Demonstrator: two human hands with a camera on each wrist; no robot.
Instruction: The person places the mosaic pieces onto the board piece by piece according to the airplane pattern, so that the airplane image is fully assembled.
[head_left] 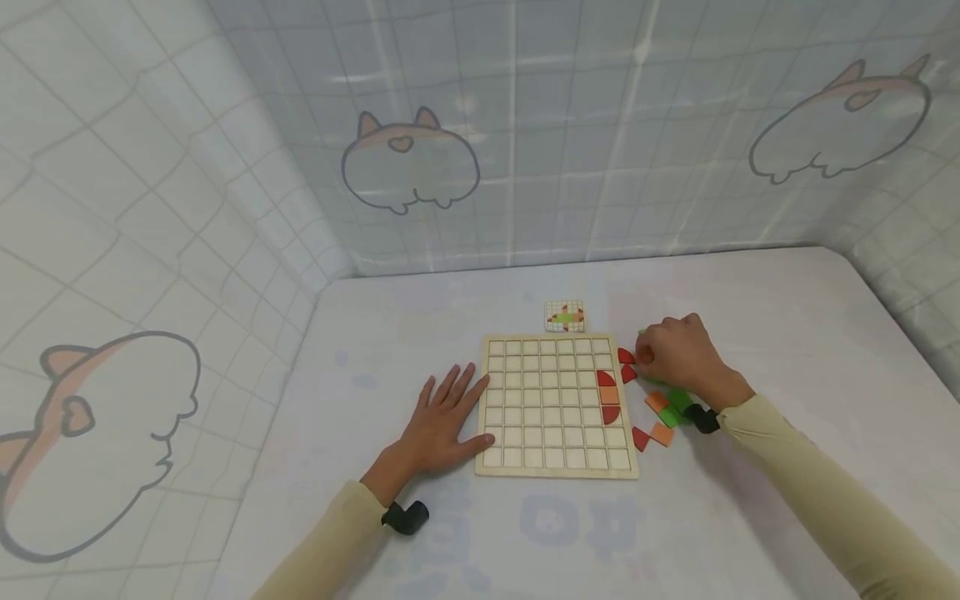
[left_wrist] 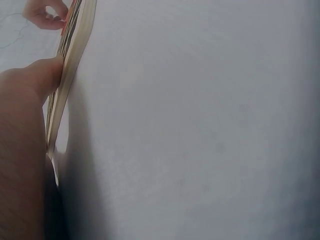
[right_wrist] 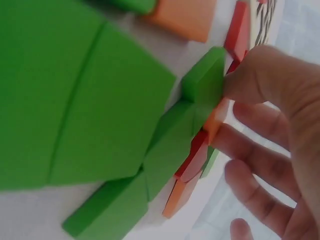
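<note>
My left hand (head_left: 442,429) lies spread, its thumb and index fingertips on the left edge of a square wooden grid board (head_left: 557,462). In the left wrist view the thumb (left_wrist: 47,75) presses that edge. Two red quarter-round tiles (head_left: 606,379) and an orange square tile (head_left: 608,395) sit in the board's right part. Right of the board, my right hand (head_left: 682,354) bends its fingers down over loose tiles. In the right wrist view its thumb tip is right at a green tile (right_wrist: 207,80), the other fingertips beside an orange tile (right_wrist: 216,120). I cannot tell whether it pinches one.
Several green, orange and red tiles (head_left: 662,433) lie about the right hand. A small pattern card (head_left: 565,317) with a colored design lies behind the board. White cloth walls with a grid print (head_left: 525,167) enclose the pale tabletop (head_left: 420,317).
</note>
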